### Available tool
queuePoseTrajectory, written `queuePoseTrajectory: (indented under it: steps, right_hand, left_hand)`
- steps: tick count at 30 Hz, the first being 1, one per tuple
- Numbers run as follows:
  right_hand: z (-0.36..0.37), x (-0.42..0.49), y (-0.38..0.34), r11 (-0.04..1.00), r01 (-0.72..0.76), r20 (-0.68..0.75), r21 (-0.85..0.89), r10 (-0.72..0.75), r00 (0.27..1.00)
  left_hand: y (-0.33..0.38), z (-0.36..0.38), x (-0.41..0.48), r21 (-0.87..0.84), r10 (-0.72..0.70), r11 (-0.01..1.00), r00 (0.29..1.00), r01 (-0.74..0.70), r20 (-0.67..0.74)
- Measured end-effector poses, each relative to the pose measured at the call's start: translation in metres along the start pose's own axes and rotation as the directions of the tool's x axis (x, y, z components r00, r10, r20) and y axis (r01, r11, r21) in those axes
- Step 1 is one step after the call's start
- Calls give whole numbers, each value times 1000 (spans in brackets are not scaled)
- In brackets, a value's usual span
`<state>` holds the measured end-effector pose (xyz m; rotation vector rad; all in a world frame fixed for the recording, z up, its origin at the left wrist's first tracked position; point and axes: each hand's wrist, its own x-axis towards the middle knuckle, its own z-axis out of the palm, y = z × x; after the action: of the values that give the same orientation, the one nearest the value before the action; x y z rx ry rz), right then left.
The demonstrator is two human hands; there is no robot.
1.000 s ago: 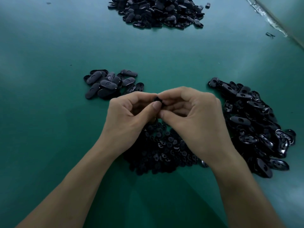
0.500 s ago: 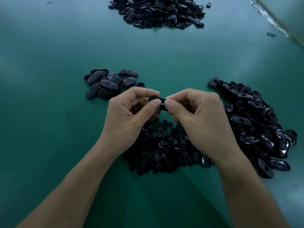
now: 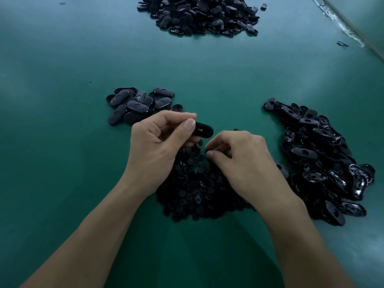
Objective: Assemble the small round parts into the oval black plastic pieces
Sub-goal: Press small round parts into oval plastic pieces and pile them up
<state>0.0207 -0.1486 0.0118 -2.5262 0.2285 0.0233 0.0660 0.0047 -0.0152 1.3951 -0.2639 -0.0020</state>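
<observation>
One oval piece [image 3: 204, 129] is pinched in left hand [image 3: 158, 146]; right hand [image 3: 245, 163] over round parts [image 3: 193, 188], grasp unclear.

Green table [image 3: 62, 142] fills the view, brighter toward its far side; shiny strip [image 3: 340, 23] along its far-right edge.

I see one glossy black oval piece [image 3: 202, 129] sticking out sideways from the pinch of my left hand [image 3: 158, 146]. The small round parts [image 3: 193, 190] lie heaped beneath both hands. Loose oval pieces [image 3: 324, 159] are piled beside my right hand [image 3: 243, 161], and a smaller cluster [image 3: 135, 104] lies just beyond the left.
</observation>
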Motion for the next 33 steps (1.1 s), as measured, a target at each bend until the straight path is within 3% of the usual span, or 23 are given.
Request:
queuePoseTrajectory:
  steps: [9,19,33]
  right_hand:
    - [0,0,-3,1000,24,22,21,-24,999]
    - [-17,-1,-7,933,154,-237,324,-77,968]
    - [-21,-5,-13,902,231,-310,365,-116,944]
  left_hand:
    - [-2,0,1,-38,-14,999,1000,14,0]
    - [-1,0,0,-25,-49,999,999,49,-20]
    - [3,1,-1,12,-52,999,999,52,9]
